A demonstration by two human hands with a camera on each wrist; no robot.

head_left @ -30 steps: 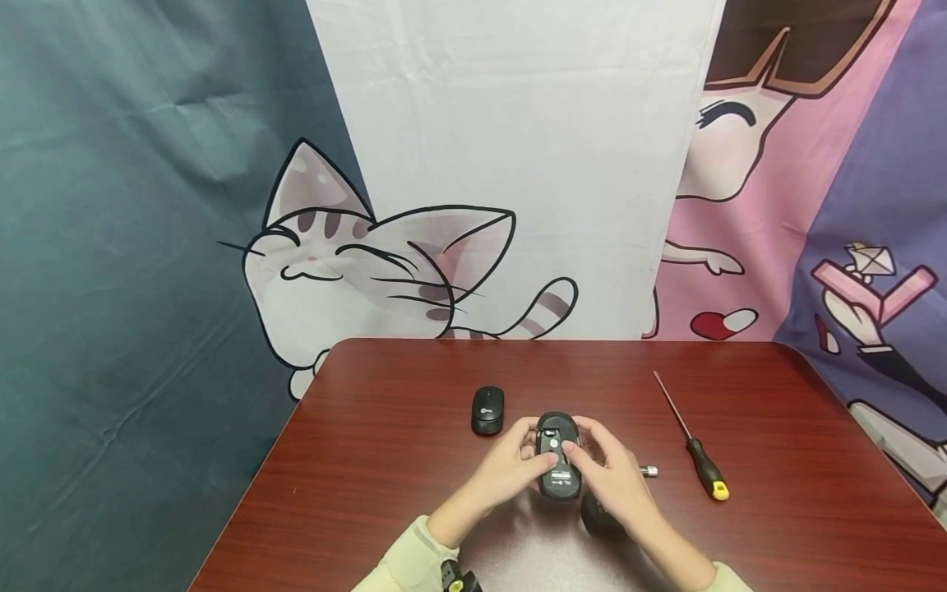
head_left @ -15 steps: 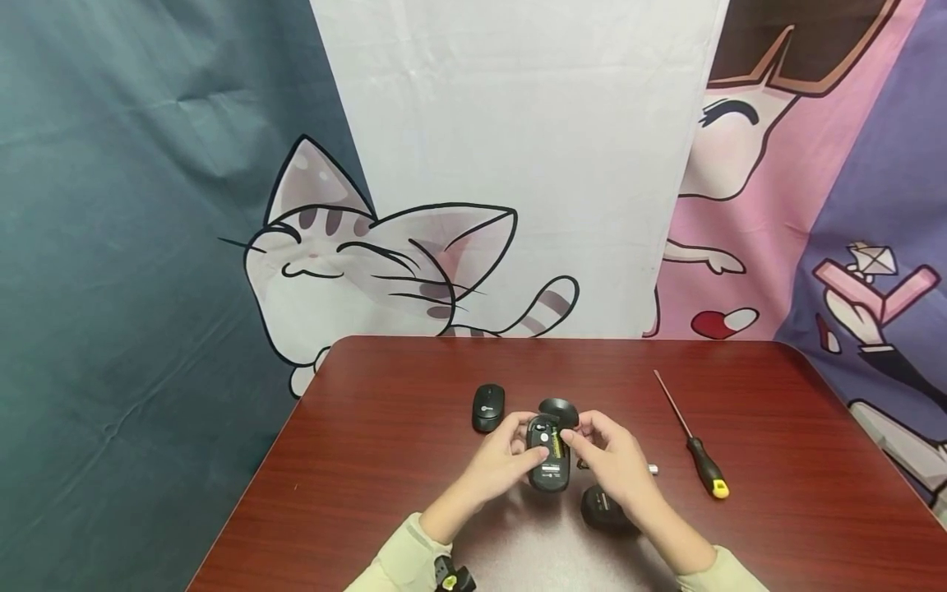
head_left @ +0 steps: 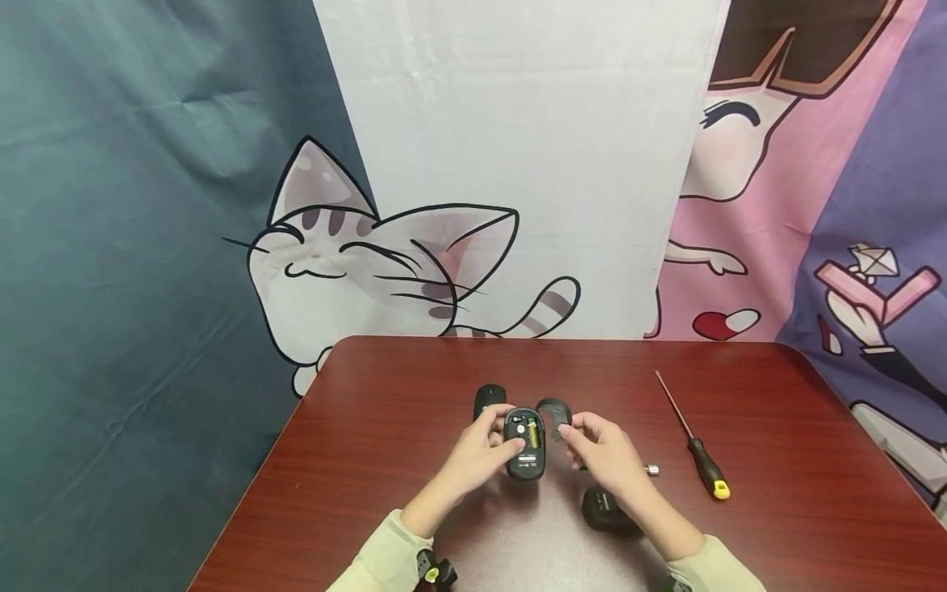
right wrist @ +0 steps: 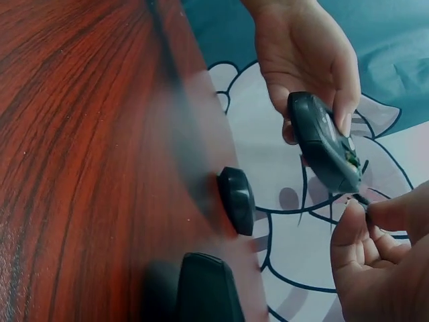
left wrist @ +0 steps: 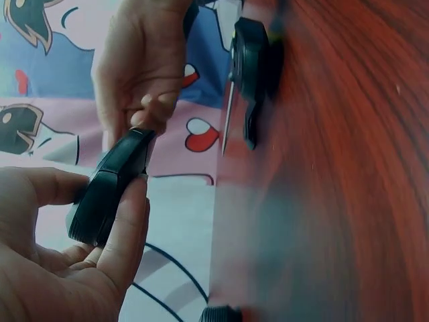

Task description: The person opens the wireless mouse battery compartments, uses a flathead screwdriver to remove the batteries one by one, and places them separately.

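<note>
My left hand (head_left: 473, 452) holds a black computer mouse (head_left: 525, 464) above the table, its underside turned up. A yellow-green battery (head_left: 533, 432) shows in the mouse's uncovered compartment. Between thumb and fingers, my right hand (head_left: 610, 454) pinches a thin black curved cover (head_left: 553, 409), apart from the mouse and just to its right. In the left wrist view the mouse (left wrist: 107, 188) is seen edge-on, gripped by its sides. The right wrist view shows the mouse (right wrist: 315, 144) tilted, while the cover is mostly hidden by fingers.
A second black mouse (head_left: 488, 396) sits behind my left hand. Another black mouse (head_left: 602, 510) lies by my right forearm. A silver-tipped item (head_left: 651, 470) is partly hidden behind my right hand. Farther right lies a screwdriver (head_left: 708, 469) with a black-and-yellow handle.
The cover has come off the mouse in my right hand, exposing the battery. My left hand has moved left with the mouse, widening the gap between them.
</note>
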